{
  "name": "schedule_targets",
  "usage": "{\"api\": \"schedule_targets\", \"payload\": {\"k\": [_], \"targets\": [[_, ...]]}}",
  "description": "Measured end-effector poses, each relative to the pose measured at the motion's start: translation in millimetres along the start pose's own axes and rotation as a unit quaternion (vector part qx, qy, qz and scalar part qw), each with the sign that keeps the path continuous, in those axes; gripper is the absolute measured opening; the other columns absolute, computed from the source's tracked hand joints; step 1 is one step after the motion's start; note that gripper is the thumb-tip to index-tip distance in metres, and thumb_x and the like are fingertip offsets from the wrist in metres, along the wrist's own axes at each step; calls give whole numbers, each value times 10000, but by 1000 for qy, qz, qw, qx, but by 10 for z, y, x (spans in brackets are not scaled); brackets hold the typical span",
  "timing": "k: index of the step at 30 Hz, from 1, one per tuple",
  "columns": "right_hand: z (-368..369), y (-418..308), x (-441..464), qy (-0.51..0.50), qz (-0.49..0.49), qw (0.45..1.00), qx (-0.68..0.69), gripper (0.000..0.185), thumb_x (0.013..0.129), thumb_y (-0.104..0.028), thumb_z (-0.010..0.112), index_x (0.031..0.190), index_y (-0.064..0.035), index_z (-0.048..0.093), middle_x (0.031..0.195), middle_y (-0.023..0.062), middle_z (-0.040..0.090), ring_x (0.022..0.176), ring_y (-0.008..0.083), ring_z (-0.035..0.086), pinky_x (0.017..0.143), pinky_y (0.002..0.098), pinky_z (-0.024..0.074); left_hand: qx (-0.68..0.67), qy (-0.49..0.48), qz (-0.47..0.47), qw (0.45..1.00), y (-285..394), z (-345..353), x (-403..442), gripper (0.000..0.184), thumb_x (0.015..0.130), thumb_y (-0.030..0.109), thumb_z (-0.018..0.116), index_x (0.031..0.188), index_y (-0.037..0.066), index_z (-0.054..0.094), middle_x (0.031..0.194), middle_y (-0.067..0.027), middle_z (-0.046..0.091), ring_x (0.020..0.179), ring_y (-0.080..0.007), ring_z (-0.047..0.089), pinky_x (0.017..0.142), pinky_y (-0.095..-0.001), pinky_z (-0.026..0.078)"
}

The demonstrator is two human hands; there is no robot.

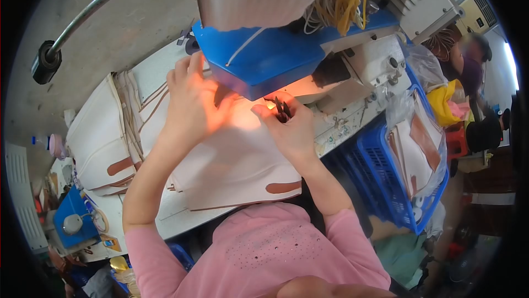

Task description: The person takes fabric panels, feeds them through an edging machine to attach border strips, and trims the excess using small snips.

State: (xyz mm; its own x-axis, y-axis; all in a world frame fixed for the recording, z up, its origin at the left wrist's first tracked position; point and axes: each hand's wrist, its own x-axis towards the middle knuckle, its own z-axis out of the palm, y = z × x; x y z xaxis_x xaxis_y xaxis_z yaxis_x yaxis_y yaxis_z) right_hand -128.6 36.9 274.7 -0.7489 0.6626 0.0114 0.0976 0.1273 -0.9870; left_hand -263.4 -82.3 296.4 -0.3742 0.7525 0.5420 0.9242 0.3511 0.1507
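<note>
A blue sewing machine (253,58) stands in front of me, a bright orange light glowing under its head. Beneath it lies a pale leather-like panel (237,160) with a brown oval patch near its front edge. My left hand (193,99) is raised beside the machine head on the left, fingers apart; some fingertips are hidden behind the machine. Close to the lit spot, my right hand (292,130) is closed on small dark pointed thread snips (282,109), with its thumb and finger near the panel. What lies under the needle is washed out by glare.
Similar pale panels (102,138) are stacked on the left of the white table. At right, a blue crate (386,179) holds more panels in plastic. Yellow and white cords (344,0) hang above. Another person (473,66) is at the far right.
</note>
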Motion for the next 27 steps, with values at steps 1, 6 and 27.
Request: {"api": "schedule_targets", "payload": {"k": [1,6,27], "targets": [[2,7,9,2,-3,1000,-2,255,775,-181,730,907,10,625,591,-64,455,538,12,367,479,185,286,-22,-19,-6,1000,-6,37,-26,226,744,197,672,928,66,665,1053,-60,545,940,-288,487,761,-395,406],[19,22,-4,17,3,1000,14,230,783,-158,722,906,13,629,608,-53,496,540,14,385,484,182,300,-86,-69,-5,994,176,-54,-109,161,747,87,636,903,53,654,920,-56,577,816,-257,562,629,-373,475],[42,66,-12,14,-31,999,6,167,797,-96,695,922,5,650,657,-35,560,556,19,411,497,183,321,52,-79,83,992,430,-35,-165,109,662,83,607,709,-10,639,836,-90,530,846,-231,546,498,-264,508]]}}
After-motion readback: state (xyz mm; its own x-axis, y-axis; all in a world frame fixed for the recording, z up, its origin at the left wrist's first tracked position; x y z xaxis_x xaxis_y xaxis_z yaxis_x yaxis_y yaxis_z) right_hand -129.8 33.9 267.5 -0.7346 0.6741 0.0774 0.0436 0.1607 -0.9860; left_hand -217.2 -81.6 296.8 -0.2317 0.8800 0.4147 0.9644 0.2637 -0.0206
